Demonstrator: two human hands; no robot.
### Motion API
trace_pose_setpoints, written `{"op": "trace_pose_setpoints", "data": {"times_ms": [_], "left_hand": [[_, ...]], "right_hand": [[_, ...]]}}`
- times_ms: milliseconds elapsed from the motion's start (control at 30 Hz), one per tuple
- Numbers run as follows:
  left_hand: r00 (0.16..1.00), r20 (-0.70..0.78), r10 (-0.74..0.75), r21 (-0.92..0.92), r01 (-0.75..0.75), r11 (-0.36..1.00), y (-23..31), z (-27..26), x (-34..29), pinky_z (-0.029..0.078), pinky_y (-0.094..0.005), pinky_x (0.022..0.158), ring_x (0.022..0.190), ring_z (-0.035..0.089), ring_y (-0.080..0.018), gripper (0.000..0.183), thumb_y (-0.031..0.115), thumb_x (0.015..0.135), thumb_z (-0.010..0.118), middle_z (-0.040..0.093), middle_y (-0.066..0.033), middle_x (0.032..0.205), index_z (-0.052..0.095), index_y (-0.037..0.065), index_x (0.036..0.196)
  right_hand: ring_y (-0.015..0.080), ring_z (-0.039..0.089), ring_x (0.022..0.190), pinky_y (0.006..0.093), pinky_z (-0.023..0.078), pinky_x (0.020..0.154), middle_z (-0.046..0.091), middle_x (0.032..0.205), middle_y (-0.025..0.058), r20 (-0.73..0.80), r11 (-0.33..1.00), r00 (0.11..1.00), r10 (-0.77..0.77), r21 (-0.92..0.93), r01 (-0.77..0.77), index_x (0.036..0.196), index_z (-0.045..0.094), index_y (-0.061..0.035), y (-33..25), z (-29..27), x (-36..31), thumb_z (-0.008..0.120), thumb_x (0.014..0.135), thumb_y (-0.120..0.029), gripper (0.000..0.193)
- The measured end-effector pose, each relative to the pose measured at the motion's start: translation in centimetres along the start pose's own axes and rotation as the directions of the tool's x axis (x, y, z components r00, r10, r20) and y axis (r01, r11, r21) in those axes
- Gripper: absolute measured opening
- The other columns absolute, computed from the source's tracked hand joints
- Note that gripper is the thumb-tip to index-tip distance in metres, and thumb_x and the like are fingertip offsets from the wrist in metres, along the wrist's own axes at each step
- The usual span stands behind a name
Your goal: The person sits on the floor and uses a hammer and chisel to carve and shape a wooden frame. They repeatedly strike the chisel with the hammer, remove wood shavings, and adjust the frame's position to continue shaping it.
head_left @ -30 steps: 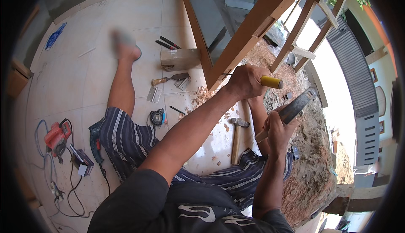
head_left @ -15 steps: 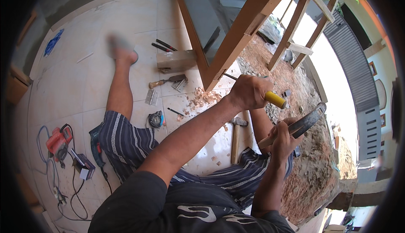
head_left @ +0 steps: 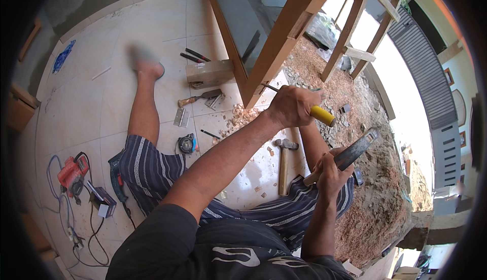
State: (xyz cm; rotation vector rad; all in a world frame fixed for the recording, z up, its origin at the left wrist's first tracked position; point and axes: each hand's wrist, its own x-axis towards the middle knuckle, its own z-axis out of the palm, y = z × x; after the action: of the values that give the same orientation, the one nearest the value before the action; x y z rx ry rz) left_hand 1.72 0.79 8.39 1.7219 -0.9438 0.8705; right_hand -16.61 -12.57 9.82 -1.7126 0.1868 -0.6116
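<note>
My left hand (head_left: 291, 106) is closed round the yellow handle of a chisel (head_left: 323, 116). The chisel's thin blade (head_left: 270, 86) points at the lower edge of a brown wooden frame with a glass pane (head_left: 264, 72), beside a recess cut there. Lower and to the right, my right hand (head_left: 331, 172) grips a striking tool (head_left: 357, 149) with a long dark metal head and a wooden end; its exact kind is unclear. It is held apart from the chisel. A hammer with a wooden handle (head_left: 284, 171) lies on the tiles between my legs.
Wood shavings (head_left: 243, 117), metal hinges (head_left: 182, 117), another chisel (head_left: 195, 99), a pencil (head_left: 210, 134) and a tape measure (head_left: 186, 143) lie on the floor. A wooden block (head_left: 210, 73) stands by the frame. Left are a red power tool (head_left: 73, 171) and cables. Rubble (head_left: 375, 199) lies right.
My right hand has lowered slightly, and its tool has tilted, moving down and left. My left hand and the chisel have shifted a little left and up.
</note>
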Motion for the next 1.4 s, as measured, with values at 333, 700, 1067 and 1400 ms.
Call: {"op": "trace_pose_setpoints", "data": {"times_ms": [333, 700, 1067, 1400], "left_hand": [[0.995, 0.090, -0.035, -0.015, 0.037, 0.999, -0.2, 0.1, -0.3, 0.058, -0.0431, 0.056, 0.066, 0.072, -0.0330, 0.022, 0.022, 0.081, 0.070, 0.067, -0.0124, 0.069, 0.058, 0.012, 0.066], [0.992, 0.130, -0.007, -0.048, 0.013, 0.999, -0.5, -0.3, -0.6, 0.056, -0.0408, 0.056, 0.063, 0.070, -0.0303, 0.016, 0.021, 0.081, 0.072, 0.066, -0.0079, 0.068, 0.062, 0.015, 0.070], [0.994, 0.105, -0.009, -0.055, 0.014, 0.998, -1.0, -0.3, -0.5, 0.053, -0.0411, 0.055, 0.061, 0.068, -0.0308, 0.020, 0.023, 0.085, 0.073, 0.065, -0.0079, 0.067, 0.062, 0.013, 0.072], [0.997, 0.039, -0.071, -0.088, 0.074, 0.993, -0.9, -1.5, 1.0, 0.046, -0.0421, 0.051, 0.055, 0.063, -0.0337, 0.038, 0.031, 0.090, 0.074, 0.057, -0.0133, 0.060, 0.056, 0.008, 0.066]], "right_hand": [[0.0132, 0.053, 0.043, 0.0262, 0.044, 0.042, 0.055, 0.058, 0.0049, -0.027, 0.999, 0.999, 0.045, 0.027, -0.045, 0.088, 0.057, 0.0000, 0.4, 0.9, -0.5, 0.061, 0.090, 0.001, 0.005], [0.0128, 0.050, 0.047, 0.0284, 0.047, 0.047, 0.053, 0.063, 0.0074, -0.106, 0.981, 0.991, -0.082, 0.167, 0.099, 0.090, 0.052, -0.0012, 0.6, 0.9, -1.0, 0.059, 0.094, -0.002, 0.009], [0.0149, 0.048, 0.042, 0.0282, 0.044, 0.042, 0.050, 0.059, 0.0048, 0.017, 0.989, 0.990, 0.138, 0.055, -0.138, 0.086, 0.051, -0.0023, 2.8, 1.3, -0.1, 0.059, 0.089, 0.001, 0.009], [0.0097, 0.059, 0.060, 0.0257, 0.049, 0.055, 0.061, 0.070, 0.0058, 0.159, 0.983, 0.979, 0.129, -0.147, -0.106, 0.091, 0.060, 0.0021, -2.0, 0.8, 3.2, 0.062, 0.093, -0.005, 0.008]]}}
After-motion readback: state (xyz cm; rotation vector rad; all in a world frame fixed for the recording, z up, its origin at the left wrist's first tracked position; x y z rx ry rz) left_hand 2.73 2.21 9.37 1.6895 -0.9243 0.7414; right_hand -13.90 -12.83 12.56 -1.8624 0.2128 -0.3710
